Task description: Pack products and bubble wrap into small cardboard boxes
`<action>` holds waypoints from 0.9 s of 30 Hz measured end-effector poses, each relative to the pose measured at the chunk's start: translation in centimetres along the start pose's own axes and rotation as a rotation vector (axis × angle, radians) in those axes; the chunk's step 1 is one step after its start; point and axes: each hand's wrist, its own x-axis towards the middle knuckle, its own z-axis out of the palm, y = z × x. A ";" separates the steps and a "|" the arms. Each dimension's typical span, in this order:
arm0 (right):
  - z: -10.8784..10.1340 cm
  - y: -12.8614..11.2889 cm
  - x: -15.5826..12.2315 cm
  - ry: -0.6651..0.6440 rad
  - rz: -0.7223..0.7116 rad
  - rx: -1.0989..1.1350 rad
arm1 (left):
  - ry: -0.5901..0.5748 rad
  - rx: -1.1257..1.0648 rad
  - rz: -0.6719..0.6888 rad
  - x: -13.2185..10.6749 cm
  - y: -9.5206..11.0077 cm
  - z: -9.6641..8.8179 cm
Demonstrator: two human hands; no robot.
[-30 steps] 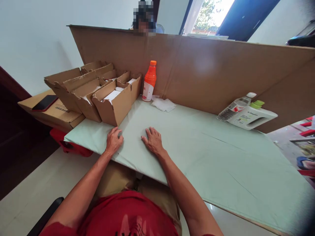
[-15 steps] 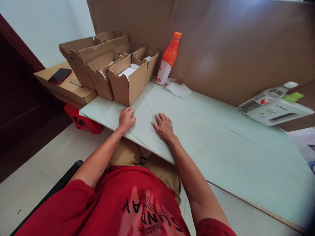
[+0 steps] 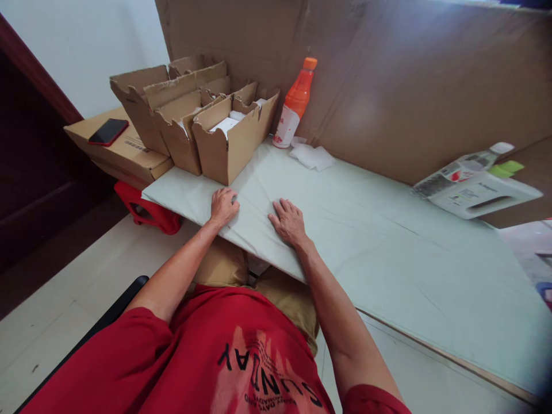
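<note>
My left hand [image 3: 224,207] rests on the pale green table [image 3: 371,253] near its front edge, fingers curled closed. A small greyish spot shows by the thumb, but what the fingers hold, if anything, is hidden. To its right, my right hand [image 3: 288,221] lies palm down on the same surface, fingers stretched out and holding nothing. Just beyond my left hand stands the nearest open cardboard bin [image 3: 224,149], with white items [image 3: 225,125] inside. Several more such bins are packed behind and beside it.
An orange-topped bottle [image 3: 295,103] stands at the back beside a crumpled white tissue [image 3: 313,156]. Far right are a clear plastic bottle [image 3: 463,167] and a white jug with a green cap [image 3: 487,195]. At left, a phone [image 3: 108,132] lies on a flat carton [image 3: 129,158] over a red stool [image 3: 150,213].
The view has shifted slightly. Both hands keep their places on the table; the grey spot by my left thumb shows less than before.
</note>
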 end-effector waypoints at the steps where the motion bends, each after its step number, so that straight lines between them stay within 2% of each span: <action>1: 0.0 0.0 0.0 0.000 -0.001 0.000 | 0.001 0.000 0.001 0.0 0.0 0.0; 13: 0.2 0.6 0.1 0.059 -0.020 -0.016 | 0.015 0.015 0.008 -0.2 0.4 0.3; 16: 0.4 0.7 -0.1 0.059 -0.027 -0.020 | -0.006 0.016 0.019 0.0 0.7 0.1; 19: 0.7 0.6 -1.1 0.055 -0.067 0.005 | -0.059 -0.003 0.086 1.1 1.4 -0.1; 23: 1.3 -0.5 -3.9 0.074 -0.254 0.114 | -0.152 -0.063 0.258 4.1 3.2 0.5; 27: 1.4 -2.0 -5.9 0.092 -0.598 0.337 | -0.263 -0.122 0.450 7.6 4.9 2.1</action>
